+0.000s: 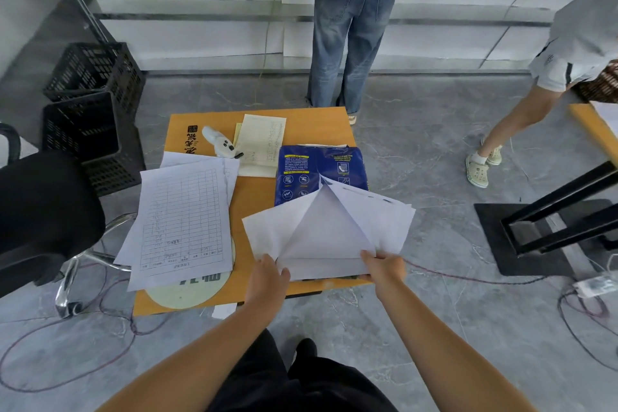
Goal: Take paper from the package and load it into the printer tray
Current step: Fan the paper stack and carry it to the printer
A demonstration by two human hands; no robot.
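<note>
White sheets were out of the wrapper, but nothing was loaded yet.
From the left: ruled forms (182,221) lay flat on the smooth orange desk (257,191); my left hand (267,281) pinched one near corner of the thin, limp paper (321,234), my right hand (384,269) clamped the other, sheets fanning apart over the glossy blue package (301,170). I judged extraction nearly done; no printer tray showed.
</note>
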